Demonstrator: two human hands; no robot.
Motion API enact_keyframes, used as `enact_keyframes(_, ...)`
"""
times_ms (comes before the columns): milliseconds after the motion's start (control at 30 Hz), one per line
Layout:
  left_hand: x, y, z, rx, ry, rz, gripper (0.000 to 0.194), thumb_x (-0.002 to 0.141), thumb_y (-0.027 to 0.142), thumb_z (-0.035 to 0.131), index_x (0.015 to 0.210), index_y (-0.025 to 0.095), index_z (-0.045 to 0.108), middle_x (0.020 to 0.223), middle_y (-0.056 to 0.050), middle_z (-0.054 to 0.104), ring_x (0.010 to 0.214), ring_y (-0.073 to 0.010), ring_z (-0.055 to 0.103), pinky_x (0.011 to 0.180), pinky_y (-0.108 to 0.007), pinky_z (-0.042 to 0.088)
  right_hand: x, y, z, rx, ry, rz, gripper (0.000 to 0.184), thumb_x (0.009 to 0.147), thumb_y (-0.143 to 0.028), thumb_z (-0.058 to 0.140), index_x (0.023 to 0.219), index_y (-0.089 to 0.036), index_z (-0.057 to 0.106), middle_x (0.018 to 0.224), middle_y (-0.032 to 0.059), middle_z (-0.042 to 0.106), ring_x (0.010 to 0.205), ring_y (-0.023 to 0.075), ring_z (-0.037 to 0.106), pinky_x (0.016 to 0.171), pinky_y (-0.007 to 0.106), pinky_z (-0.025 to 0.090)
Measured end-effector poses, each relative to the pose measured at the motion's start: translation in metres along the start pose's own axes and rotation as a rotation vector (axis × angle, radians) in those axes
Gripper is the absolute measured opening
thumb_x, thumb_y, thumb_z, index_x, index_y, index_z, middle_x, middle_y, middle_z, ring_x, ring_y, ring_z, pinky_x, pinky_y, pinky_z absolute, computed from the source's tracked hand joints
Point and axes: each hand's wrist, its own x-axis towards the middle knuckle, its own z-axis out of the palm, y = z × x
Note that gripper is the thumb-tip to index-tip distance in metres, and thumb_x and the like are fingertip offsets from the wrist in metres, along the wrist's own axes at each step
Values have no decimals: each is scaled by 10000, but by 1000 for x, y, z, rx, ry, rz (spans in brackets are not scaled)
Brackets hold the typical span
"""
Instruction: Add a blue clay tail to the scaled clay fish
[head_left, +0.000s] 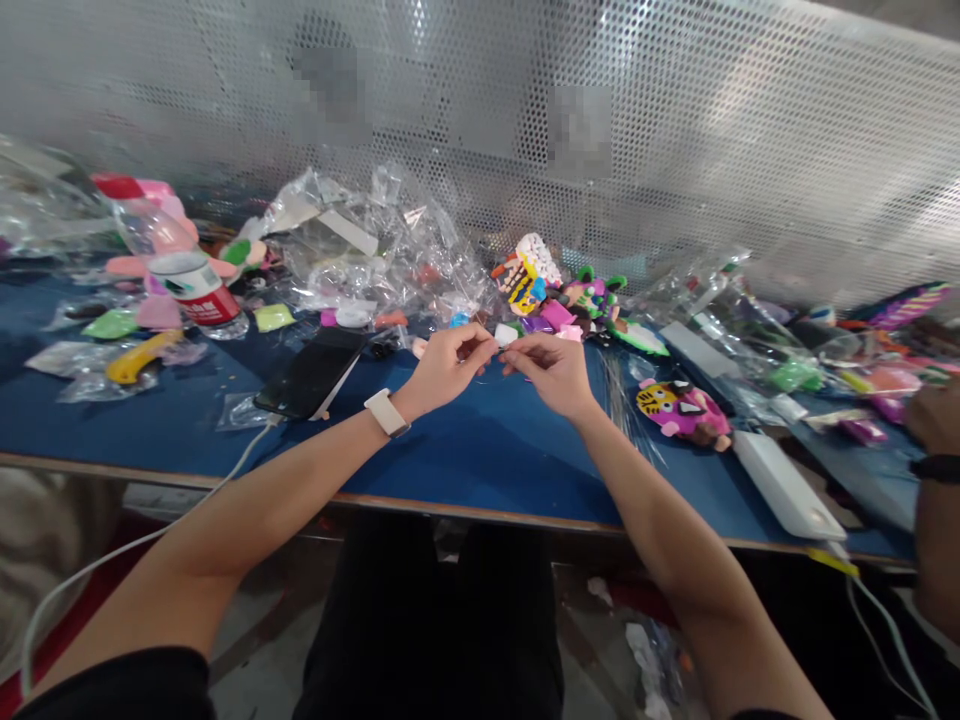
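My left hand (453, 364), with a pale watch band on its wrist, is closed in a pinch over the blue table. My right hand (551, 368) pinches close to it, fingertips almost meeting. Whatever lies between the fingers is too small to make out. Just beyond the fingertips shows a small white piece (507, 334). Behind my right hand lie colourful clay-like pieces, among them a pink block (556, 315) and a yellow figure with a white bumpy top (529, 272). A black phone (315, 372) lies left of my left hand.
A red-capped bottle (196, 285) leans at the left. Clear plastic bags (375, 245) pile against the perforated metal panel (480, 110). A pink and yellow clay figure (684, 412) and a white power bank (787, 485) with a cable sit right. Another person's hand (937, 415) is at the right edge.
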Motion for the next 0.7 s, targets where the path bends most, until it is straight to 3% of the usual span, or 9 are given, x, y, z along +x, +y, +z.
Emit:
enact_keyframes(133,3,-5,4,-245,-82,-177,426,1014,529,690,764,189,628,690,-12,627,631,-102,591,629,-248,500,-1,-1,0,-93,-19,-1,159,892,-389,815,900,-231,809,812,23,800,686,178,764,694,354,649)
enact_keyframes(500,-1,7,4,-33,28,-36,298,1049,386,626,838,179,660,715,-4,650,592,-84,575,565,-218,437,1,-1,3,106,-39,108,347,827,-515,900,919,-215,751,699,-12,755,573,157,743,592,305,648)
enact_keyframes(700,3,-1,8,-263,46,-229,314,1006,319,639,723,182,621,658,-2,608,598,-88,569,595,-230,462,1,-1,4,82,-15,136,413,817,-576,900,932,-218,729,741,-8,749,594,159,751,622,323,678)
